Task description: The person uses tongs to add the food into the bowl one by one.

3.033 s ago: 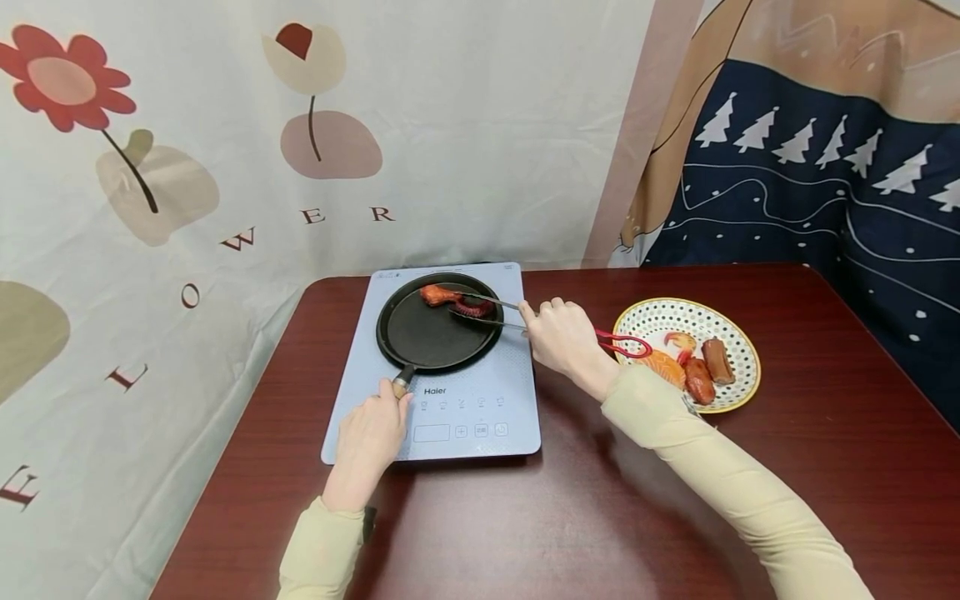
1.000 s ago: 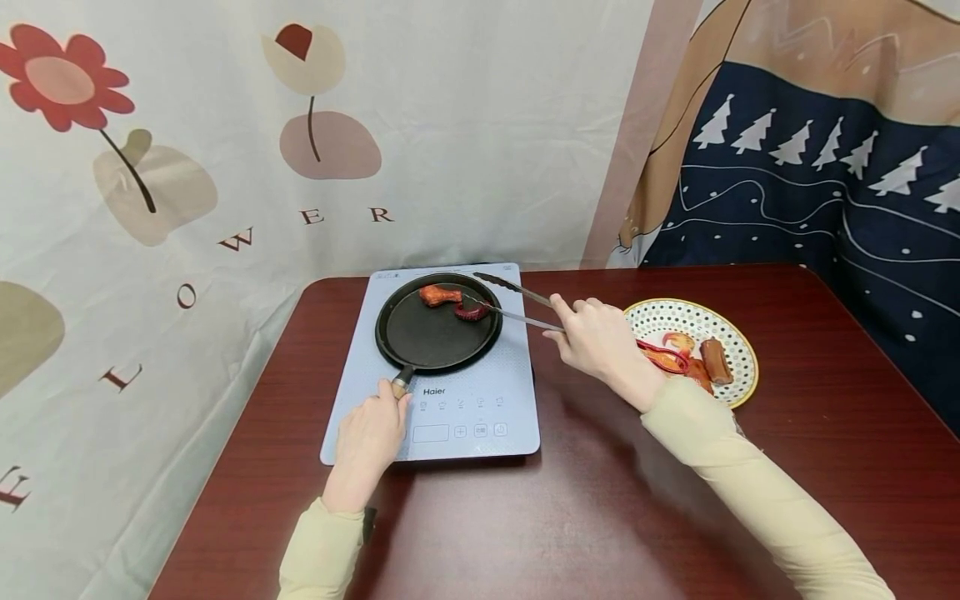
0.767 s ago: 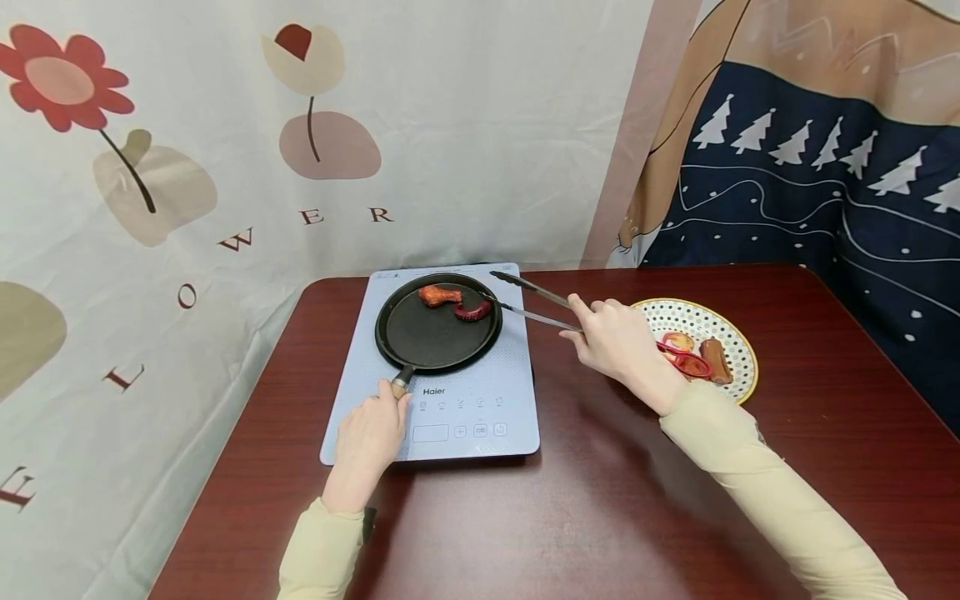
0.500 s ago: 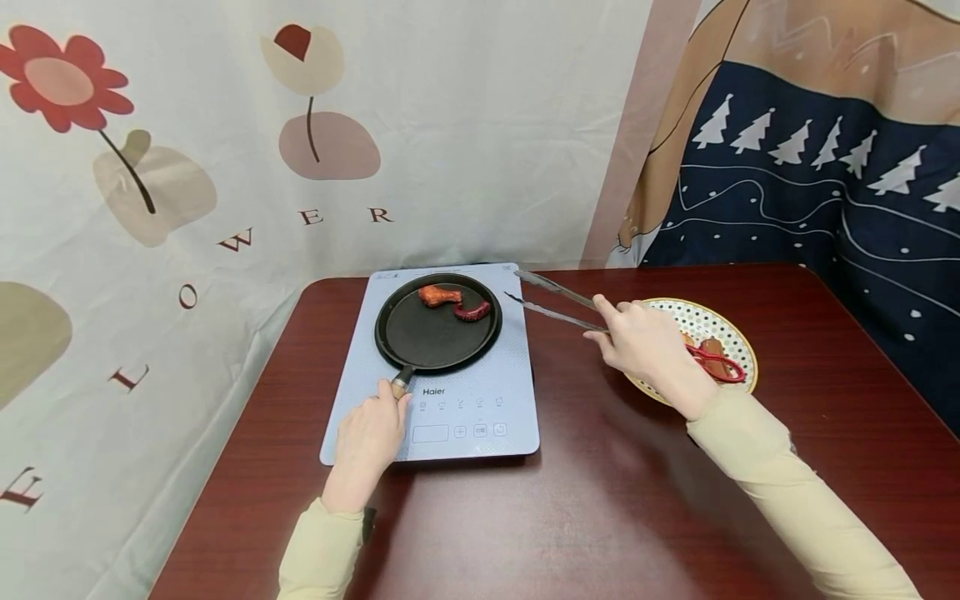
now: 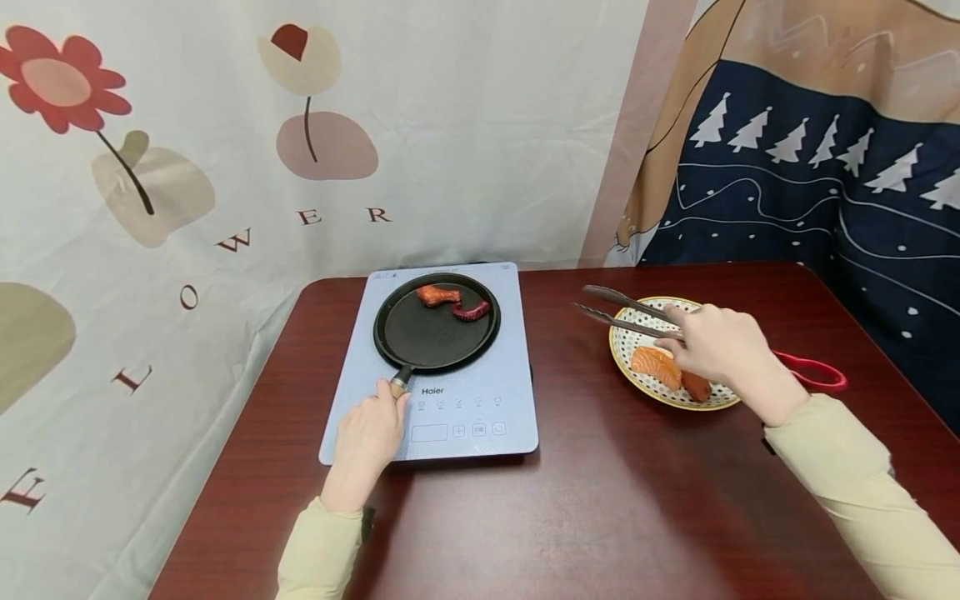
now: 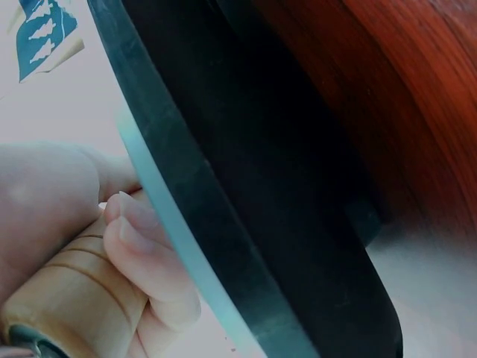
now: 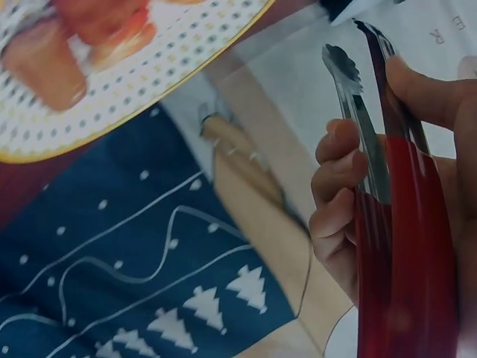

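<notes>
My left hand (image 5: 369, 433) grips the wooden handle (image 6: 82, 291) of a flat black frying pan (image 5: 431, 337). In the pan lie a chicken drumstick (image 5: 438, 295) and a curled dark-red octopus tentacle (image 5: 471, 311). My right hand (image 5: 720, 346) holds metal tongs (image 5: 633, 305) with red handles (image 7: 421, 246), over a dotted plate (image 5: 626, 343). The tips of the tongs point left and stand apart with nothing between them. On the plate, an orange salmon slice (image 5: 656, 367) and a reddish-brown sausage (image 5: 697, 386) show beside the hand; the hand hides other food there.
Under the pan is a pale blue induction cooker (image 5: 465, 446) marked Haier, its front half bearing the control panel. Both cooker and plate stand on a dark red wooden table (image 5: 570, 500). A printed curtain (image 5: 480, 142) hangs close behind the table.
The tongs let go of the tentacle, which stays in the pan beside the drumstick. My right hand carries the tongs rightward, from the pan to above the plate. The left hand stays put.
</notes>
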Tool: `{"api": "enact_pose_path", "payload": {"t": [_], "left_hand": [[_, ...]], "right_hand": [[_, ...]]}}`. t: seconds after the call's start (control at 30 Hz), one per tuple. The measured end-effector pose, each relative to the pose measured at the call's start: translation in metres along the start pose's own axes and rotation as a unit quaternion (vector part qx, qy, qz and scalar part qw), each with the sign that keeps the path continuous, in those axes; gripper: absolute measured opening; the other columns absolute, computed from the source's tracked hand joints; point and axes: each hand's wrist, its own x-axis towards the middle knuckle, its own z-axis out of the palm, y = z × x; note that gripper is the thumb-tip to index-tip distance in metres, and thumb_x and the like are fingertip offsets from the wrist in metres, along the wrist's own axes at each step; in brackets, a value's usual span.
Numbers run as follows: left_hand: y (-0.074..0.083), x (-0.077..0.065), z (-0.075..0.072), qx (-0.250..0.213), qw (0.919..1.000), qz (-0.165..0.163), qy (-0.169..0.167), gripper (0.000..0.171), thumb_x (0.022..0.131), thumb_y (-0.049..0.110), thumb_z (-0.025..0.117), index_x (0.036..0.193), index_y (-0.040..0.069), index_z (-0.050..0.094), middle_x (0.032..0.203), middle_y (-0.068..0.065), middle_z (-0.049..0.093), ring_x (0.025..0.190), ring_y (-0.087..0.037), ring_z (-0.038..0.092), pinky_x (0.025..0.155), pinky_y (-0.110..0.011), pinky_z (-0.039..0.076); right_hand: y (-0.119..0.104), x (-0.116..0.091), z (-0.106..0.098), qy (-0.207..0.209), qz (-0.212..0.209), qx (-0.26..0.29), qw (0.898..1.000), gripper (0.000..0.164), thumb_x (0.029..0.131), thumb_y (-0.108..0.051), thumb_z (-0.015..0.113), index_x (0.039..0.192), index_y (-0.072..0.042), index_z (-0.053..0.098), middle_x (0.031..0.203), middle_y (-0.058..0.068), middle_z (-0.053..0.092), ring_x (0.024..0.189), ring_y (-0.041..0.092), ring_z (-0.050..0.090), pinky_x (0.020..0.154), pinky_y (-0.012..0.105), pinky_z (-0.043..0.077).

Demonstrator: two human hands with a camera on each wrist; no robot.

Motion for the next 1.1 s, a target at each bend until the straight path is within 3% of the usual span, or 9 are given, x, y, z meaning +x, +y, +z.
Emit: {"api": "enact_pose_path", "payload": {"t": [0.2,0.4,0.53,1.1], "left_hand": [[0.0,0.001,-0.001,-0.004,0.9999,-0.007,-0.007,0.029,0.095,0.026,0.05,0.089,-0.001,0.045,0.061,-0.021,0.058,0.051,-0.036,0.057,0.04,-0.042,0.04],[0.0,0.001,0.0,-0.004,1.0,-0.004,-0.007,0.029,0.095,0.027,0.05,0.089,-0.001,0.045,0.061,-0.021,0.057,0.05,-0.035,0.056,0.04,-0.04,0.039],[0.0,0.001,0.0,-0.003,1.0,-0.002,-0.007,0.029,0.095,0.027,0.05,0.089,-0.002,0.045,0.061,-0.021,0.058,0.05,-0.036,0.056,0.04,-0.041,0.04],[-0.001,0.001,0.001,0.003,1.0,0.007,0.006,0.028,0.094,0.025,0.051,0.089,-0.002,0.046,0.059,-0.021,0.057,0.049,-0.036,0.056,0.039,-0.042,0.04]], "right_hand": [[0.024,-0.009,-0.003,-0.033,0.021,-0.008,0.999,0.051,0.08,-0.035,0.065,0.119,-0.003,0.057,0.081,0.023,0.065,0.063,0.028,0.057,0.043,0.041,0.045],[0.048,-0.016,-0.005,-0.079,0.04,-0.008,0.996,0.058,0.079,-0.04,0.066,0.119,0.0,0.056,0.087,0.025,0.065,0.063,0.024,0.055,0.046,0.041,0.046],[0.061,-0.021,-0.005,-0.093,0.051,-0.005,0.994,0.056,0.078,-0.04,0.067,0.115,0.001,0.058,0.082,0.021,0.065,0.062,0.022,0.055,0.047,0.041,0.046],[0.075,-0.028,-0.001,-0.147,0.087,0.007,0.985,0.06,0.074,-0.046,0.069,0.105,0.004,0.063,0.08,0.019,0.064,0.063,0.022,0.053,0.049,0.04,0.044]]}}
